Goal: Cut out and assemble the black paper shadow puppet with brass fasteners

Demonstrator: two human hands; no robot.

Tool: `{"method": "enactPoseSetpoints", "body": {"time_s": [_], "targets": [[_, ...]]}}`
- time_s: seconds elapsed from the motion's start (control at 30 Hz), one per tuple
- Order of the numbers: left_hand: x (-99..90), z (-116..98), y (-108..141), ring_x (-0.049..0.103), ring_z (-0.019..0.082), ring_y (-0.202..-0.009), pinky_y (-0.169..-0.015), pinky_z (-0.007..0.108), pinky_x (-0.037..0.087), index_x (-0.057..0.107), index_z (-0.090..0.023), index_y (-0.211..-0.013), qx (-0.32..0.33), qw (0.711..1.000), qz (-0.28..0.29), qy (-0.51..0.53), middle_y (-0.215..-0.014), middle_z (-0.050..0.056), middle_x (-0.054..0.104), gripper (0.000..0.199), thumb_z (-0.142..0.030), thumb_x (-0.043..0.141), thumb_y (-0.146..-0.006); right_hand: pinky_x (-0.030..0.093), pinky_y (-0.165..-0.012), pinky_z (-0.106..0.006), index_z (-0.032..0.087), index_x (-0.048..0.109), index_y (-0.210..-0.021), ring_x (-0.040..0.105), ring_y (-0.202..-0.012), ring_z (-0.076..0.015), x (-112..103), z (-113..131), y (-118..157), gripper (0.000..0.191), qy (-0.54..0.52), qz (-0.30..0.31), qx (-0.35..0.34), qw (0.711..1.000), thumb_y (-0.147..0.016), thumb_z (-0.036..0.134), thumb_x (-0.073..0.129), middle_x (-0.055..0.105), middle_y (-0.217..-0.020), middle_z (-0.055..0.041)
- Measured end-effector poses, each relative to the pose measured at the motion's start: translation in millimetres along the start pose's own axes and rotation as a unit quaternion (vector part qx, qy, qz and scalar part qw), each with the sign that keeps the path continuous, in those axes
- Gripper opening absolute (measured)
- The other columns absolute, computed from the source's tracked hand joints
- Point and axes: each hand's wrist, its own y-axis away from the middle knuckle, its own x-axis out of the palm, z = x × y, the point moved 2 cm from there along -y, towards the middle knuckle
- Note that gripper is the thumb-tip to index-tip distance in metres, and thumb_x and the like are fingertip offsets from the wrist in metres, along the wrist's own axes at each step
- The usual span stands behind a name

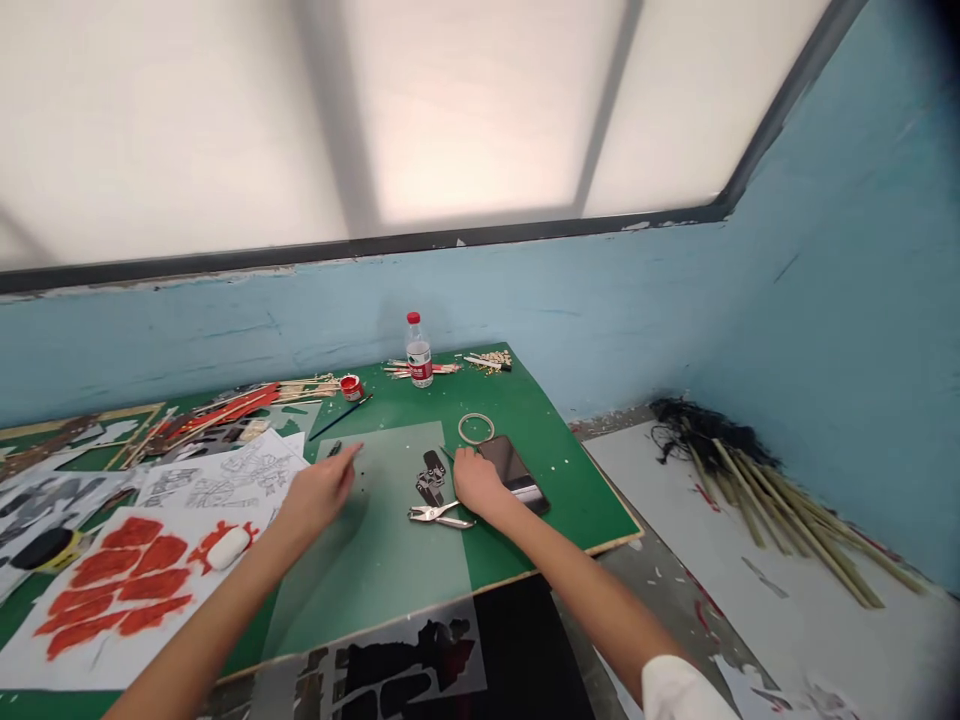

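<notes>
My left hand (321, 487) hovers over the left part of a translucent sheet (382, 570), index finger stretched out and holding nothing I can see. A small dark object (335, 449) lies just beyond its fingers. My right hand (478, 482) is closed at the sheet's right edge, beside a black smartphone (517, 475). The tip of a thin dark stick (447, 454) shows at its fingers; the rest is hidden. Between the hands lie a dark figure cut-out (431, 478) and a metal plier-like tool (441, 515).
A ring (476, 429), a water bottle (419, 352), a red paint pot (351, 388) and a brush (340, 417) stand or lie farther back. Painted paper (150, 640) and drawings (225, 475) cover the left. Bamboo sticks (795, 510) lie right of the green table (592, 500).
</notes>
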Motion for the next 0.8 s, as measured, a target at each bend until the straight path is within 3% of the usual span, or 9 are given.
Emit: {"method": "enactPoseSetpoints", "body": {"time_s": [0.07, 0.13, 0.2, 0.27, 0.33, 0.43, 0.5, 0.63, 0.8], "targets": [[-36.3, 7.5, -5.1, 0.078, 0.025, -0.085, -0.079, 0.033, 0.061, 0.062, -0.02, -0.14, -0.059, 0.985, -0.079, 0.142, -0.1, 0.009, 0.081, 0.049, -0.038, 0.05, -0.097, 0.052, -0.079, -0.035, 0.004, 0.058, -0.12, 0.072, -0.101, -0.0323, -5.2, -3.5, -1.5, 0.029, -0.026, -0.016, 0.004, 1.0, -0.094, 0.002, 0.045, 0.068, -0.115, -0.027], [-70.6, 13.2, -11.5, 0.077, 0.026, -0.092, -0.078, 0.032, 0.061, 0.063, -0.018, -0.138, -0.12, 0.938, -0.116, 0.302, -0.103, 0.01, 0.081, 0.059, -0.051, 0.064, -0.089, 0.05, -0.073, -0.032, 0.007, 0.054, -0.126, 0.073, -0.092, -0.0292, -14.0, -6.2, -5.1, 0.029, -0.062, -0.036, -0.008, 0.997, -0.099, 0.008, 0.043, 0.071, -0.108, -0.0221], [-92.6, 16.7, -18.4, 0.076, 0.024, -0.084, -0.067, 0.029, 0.06, 0.059, -0.016, -0.14, -0.172, 0.88, -0.091, 0.433, -0.101, 0.01, 0.081, 0.074, -0.055, 0.076, -0.08, 0.046, -0.068, -0.029, 0.011, 0.049, -0.133, 0.072, -0.085, -0.0255, -25.7, -6.9, -10.5, 0.031, -0.103, -0.062, -0.03, 0.992, -0.104, 0.018, 0.042, 0.073, -0.101, -0.0149], [-96.2, 18.6, -24.2, 0.074, 0.02, -0.079, -0.061, 0.025, 0.057, 0.057, -0.016, -0.141, -0.201, 0.83, -0.052, 0.518, -0.101, 0.011, 0.081, 0.08, -0.052, 0.084, -0.074, 0.043, -0.064, -0.027, 0.015, 0.047, -0.136, 0.069, -0.079, -0.0218, -38.1, -4.9, -17.1, 0.032, -0.139, -0.086, -0.052, 0.985, -0.108, 0.028, 0.037, 0.072, -0.094, -0.0078], [-79.1, 20.1, -27.9, 0.073, 0.018, -0.075, -0.06, 0.024, 0.056, 0.058, -0.016, -0.14, -0.226, 0.791, -0.012, 0.568, -0.101, 0.011, 0.081, 0.081, -0.046, 0.088, -0.071, 0.041, -0.061, -0.026, 0.019, 0.05, -0.134, 0.065, -0.073, -0.0195, -48.5, -0.6, -24.3, 0.037, -0.207, -0.114, -0.084, 0.968, -0.111, 0.039, 0.029, 0.069, -0.085, -0.0025], [-27.2, 19.5, -30.0, 0.075, 0.019, -0.083, -0.071, 0.025, 0.058, 0.062, -0.015, -0.134, -0.247, 0.742, 0.072, 0.619, -0.103, 0.012, 0.081, 0.076, -0.045, 0.089, -0.069, 0.042, -0.063, -0.026, 0.023, 0.062, -0.125, 0.061, -0.071, -0.0184, -55.5, 5.9, -36.0, 0.046, -0.331, -0.155, -0.156, 0.918, -0.11, 0.049, 0.029, 0.067, -0.082, -0.0008], [8.4, 17.3, -31.0, 0.075, 0.021, -0.083, -0.072, 0.026, 0.057, 0.069, -0.013, -0.124, -0.24, 0.737, 0.111, 0.622, -0.103, 0.013, 0.081, 0.071, -0.049, 0.091, -0.067, 0.045, -0.07, -0.027, 0.023, 0.069, -0.121, 0.063, -0.079, -0.0185, -52.7, 7.4, -44.8, 0.041, -0.356, -0.162, -0.199, 0.899, -0.108, 0.048, 0.039, 0.071, -0.091, -0.0032], [59.7, 11.6, -37.8, 0.075, 0.024, -0.081, -0.071, 0.029, 0.056, 0.075, -0.012, -0.114, -0.214, 0.731, 0.175, 0.624, -0.1, 0.014, 0.082, 0.069, -0.055, 0.093, -0.062, 0.047, -0.077, -0.028, 0.024, 0.076, -0.118, 0.066, -0.088, -0.0192, -38.7, 1.8, -62.1, 0.029, -0.307, -0.104, -0.264, 0.908, -0.103, 0.04, 0.057, 0.074, -0.103, -0.0062], [95.4, 9.3, -46.2, 0.075, 0.027, -0.081, -0.072, 0.032, 0.055, 0.075, -0.013, -0.115, -0.205, 0.716, 0.187, 0.641, -0.092, 0.012, 0.082, 0.072, -0.062, 0.089, -0.063, 0.049, -0.077, -0.028, 0.022, 0.076, -0.118, 0.07, -0.091, -0.02, -23.7, -11.9, -73.3, 0.025, -0.249, -0.029, -0.315, 0.916, -0.101, 0.034, 0.062, 0.077, -0.11, -0.0073]]}}
